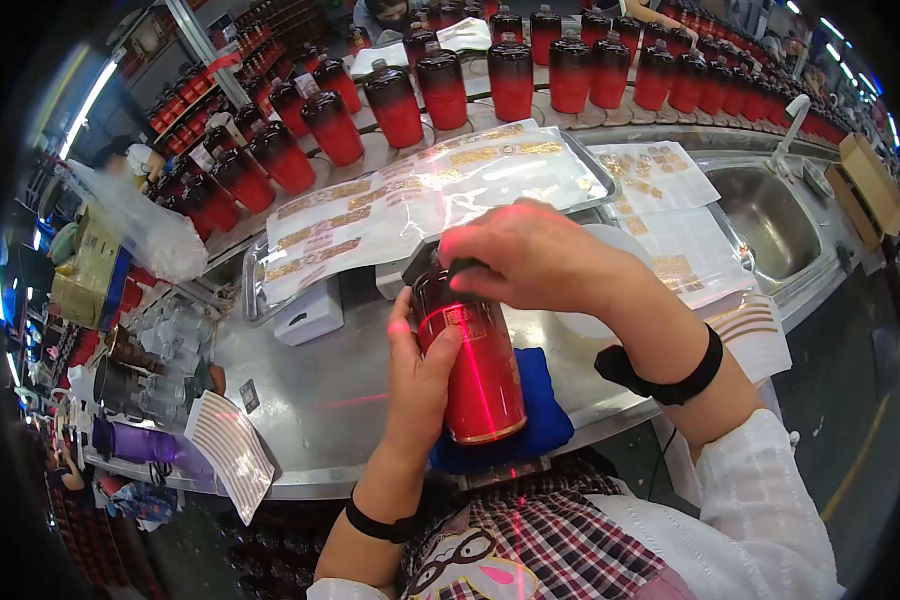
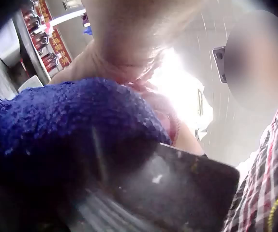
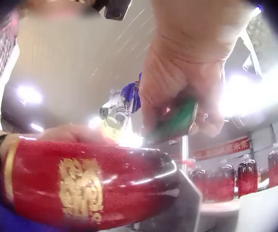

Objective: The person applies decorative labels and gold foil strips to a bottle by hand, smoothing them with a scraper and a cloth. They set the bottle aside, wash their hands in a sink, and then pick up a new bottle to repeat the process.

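A glossy bottle (image 1: 482, 395), red fading to black at the shoulder, leans over a folded blue towel (image 1: 547, 405) at the counter's front edge. My left hand (image 1: 418, 375) holds it from the left, thumb lying across its front near a gold decal (image 1: 463, 318). Gold lettering (image 3: 81, 191) shows on its side in the right wrist view. My right hand (image 1: 540, 258), over the neck, pinches a small flat piece, dark green (image 3: 175, 121) in the right wrist view; its kind is unclear. The blue towel (image 2: 76, 116) covers much of the left wrist view.
Behind the work stands a tray (image 1: 255, 290) bearing sheets of gold decals (image 1: 505, 155). Rows of similar bottles (image 1: 395, 105) line the back. A sink (image 1: 775, 225) is at right, a striped decal sheet (image 1: 232, 450) at front left, and a white box (image 1: 310, 312) under the tray.
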{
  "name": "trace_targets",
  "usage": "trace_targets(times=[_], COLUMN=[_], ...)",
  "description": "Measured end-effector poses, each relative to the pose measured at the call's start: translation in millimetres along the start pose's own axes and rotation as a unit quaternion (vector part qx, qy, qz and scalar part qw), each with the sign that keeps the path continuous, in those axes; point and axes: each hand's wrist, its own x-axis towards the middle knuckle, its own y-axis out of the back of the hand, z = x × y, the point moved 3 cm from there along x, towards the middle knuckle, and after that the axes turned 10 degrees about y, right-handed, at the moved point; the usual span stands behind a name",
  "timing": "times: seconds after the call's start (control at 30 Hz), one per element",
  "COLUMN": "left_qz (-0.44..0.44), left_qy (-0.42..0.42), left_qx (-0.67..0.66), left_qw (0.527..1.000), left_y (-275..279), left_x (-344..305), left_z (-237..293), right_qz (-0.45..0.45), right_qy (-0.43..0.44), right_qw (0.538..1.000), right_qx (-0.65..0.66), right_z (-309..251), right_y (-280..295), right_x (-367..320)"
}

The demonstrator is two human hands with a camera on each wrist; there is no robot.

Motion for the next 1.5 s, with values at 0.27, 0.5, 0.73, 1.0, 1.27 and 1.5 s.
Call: trace_targets(times=[0.27,0.5,0.73,1.0,1.27,1.5], left_qz=[-0.016,-0.016,-0.004,-0.022,0.028,0.033], left_qy=[0.001,-0.02,-0.007,-0.324,-0.247,-0.174], left_qx=[0.004,0.001,0.031,0.526,0.494,0.339], left_qw=[1.0,1.0,1.0,0.786,0.833,0.924], left_y=[3.4,5.2,7.7,13.0,24.2,21.8], left_x=[0.2,0.4,-6.2,-21.6,-44.1,-43.5], left_z=[-2.2,-4.0,1.2,33.5,25.9,23.2], right_qz=[0.129,0.08,0.129,0.231,0.161,0.118], right_qy=[-0.018,-0.034,-0.122,-0.175,0.031,0.099], right_qw=[0.977,0.991,0.982,0.948,0.983,0.986], right_qx=[-0.172,0.098,0.072,0.13,-0.087,0.065], right_z=[-8.2,-23.8,1.9,-10.2,-10.9,-57.6], right_y=[-11.5,-20.2,-18.9,-14.3,-12.8,-30.8], right_x=[-12.4,-48.5,-23.7,-59.9,-18.6,-49.2])
